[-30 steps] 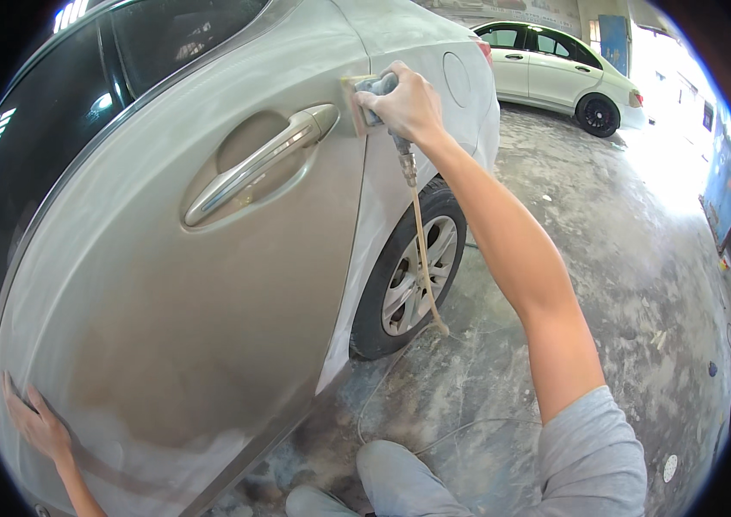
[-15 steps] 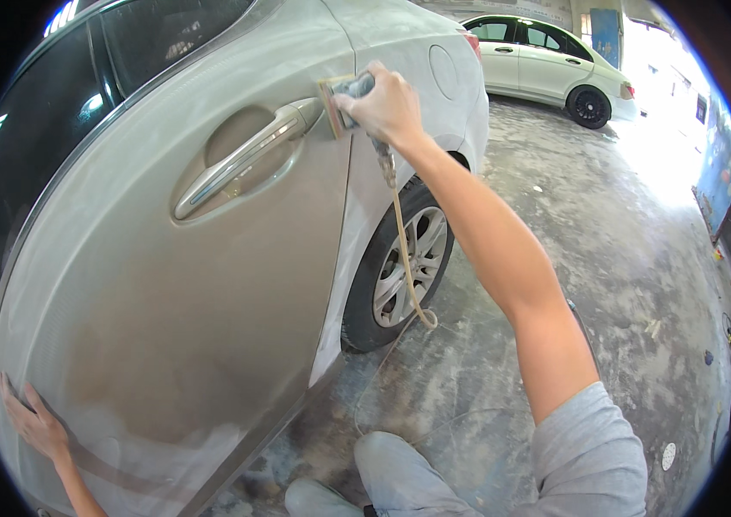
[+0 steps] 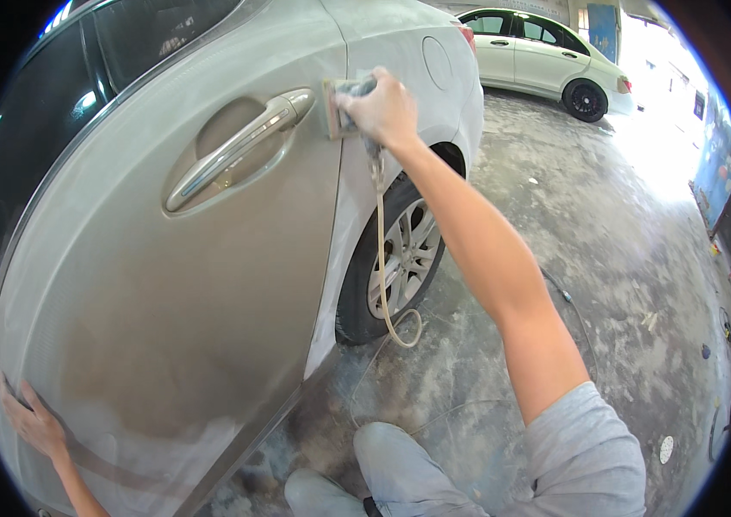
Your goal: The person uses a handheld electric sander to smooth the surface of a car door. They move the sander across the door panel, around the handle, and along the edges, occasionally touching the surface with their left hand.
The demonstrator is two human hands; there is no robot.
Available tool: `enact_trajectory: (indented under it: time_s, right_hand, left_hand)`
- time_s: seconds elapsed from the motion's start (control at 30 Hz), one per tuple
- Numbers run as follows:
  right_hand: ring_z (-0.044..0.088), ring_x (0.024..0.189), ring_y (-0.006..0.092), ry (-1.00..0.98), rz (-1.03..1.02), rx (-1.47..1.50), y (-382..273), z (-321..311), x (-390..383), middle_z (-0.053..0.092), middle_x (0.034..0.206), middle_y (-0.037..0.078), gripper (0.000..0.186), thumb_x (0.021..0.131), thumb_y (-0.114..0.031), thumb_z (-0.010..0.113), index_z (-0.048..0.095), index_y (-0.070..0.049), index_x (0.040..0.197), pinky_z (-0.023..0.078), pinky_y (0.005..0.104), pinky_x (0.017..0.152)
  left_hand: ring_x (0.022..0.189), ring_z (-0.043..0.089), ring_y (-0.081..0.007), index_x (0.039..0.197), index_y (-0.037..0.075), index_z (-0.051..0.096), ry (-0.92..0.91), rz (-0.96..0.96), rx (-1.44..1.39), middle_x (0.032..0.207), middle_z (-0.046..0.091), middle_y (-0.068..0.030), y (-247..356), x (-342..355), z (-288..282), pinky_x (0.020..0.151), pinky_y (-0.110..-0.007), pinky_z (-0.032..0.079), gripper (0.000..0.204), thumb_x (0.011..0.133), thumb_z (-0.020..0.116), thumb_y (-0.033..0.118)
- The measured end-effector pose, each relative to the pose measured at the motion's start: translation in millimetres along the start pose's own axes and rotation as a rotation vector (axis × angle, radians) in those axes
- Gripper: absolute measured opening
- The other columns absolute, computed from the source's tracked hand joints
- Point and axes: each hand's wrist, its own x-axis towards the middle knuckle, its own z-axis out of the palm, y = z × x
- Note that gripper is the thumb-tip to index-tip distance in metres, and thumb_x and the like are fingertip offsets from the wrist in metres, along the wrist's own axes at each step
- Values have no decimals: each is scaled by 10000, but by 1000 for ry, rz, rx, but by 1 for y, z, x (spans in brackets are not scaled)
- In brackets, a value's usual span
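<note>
My right hand (image 3: 389,112) is wrapped around a dusty air sander (image 3: 345,102). Its flat pad lies on the car's side, just behind the chrome-trimmed door handle (image 3: 245,151) and close to the gap at the door's rear edge. From the sander's lower end hangs a pale hose (image 3: 381,246) that loops in front of the rear wheel (image 3: 404,258). At the lower left, my left hand (image 3: 35,420) rests with fingers spread on the door (image 3: 184,319). The door's surface is dull, with brownish-grey and whitish sanded patches.
A white car (image 3: 546,65) stands at the back right. A thin air line (image 3: 572,306) runs over the stained concrete floor (image 3: 512,198) near my knees. Small items and dark objects line the right-hand wall.
The sander has shifted slightly rearward, leaving a wider gap to the door handle. The hose has swung left and its loop hangs differently. My left hand stays in place on the door.
</note>
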Motion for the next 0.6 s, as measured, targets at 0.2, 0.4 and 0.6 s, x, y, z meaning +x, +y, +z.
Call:
enact_trajectory:
  time_s: [0.2,0.4,0.6]
  right_hand:
    - [721,1077,447,-3,-66,-49,15,18,-97,693,1120,244,584,802,-436,894,702,-77,1220,574,527,954]
    - [727,1096,431,56,-28,-48,-3,4,-54,722,1132,236,614,819,-451,880,714,-27,1232,575,507,964]
    - [731,1075,435,-62,-45,-115,-5,5,-54,713,1147,241,627,820,-457,871,713,-23,1244,577,506,956]
  left_hand:
    - [1549,470,-346,1646,71,489,18,16,6,1667,527,-142,0,1,0,1279,-463,350,614,1172,454,460]
    - [1550,469,-337,1638,75,502,-2,-13,-8,1667,532,-123,3,2,-2,1278,-459,345,633,1162,453,490]
    - [1552,467,-330,1641,80,499,10,-18,8,1669,530,-118,6,2,-4,1281,-454,341,627,1161,456,482]
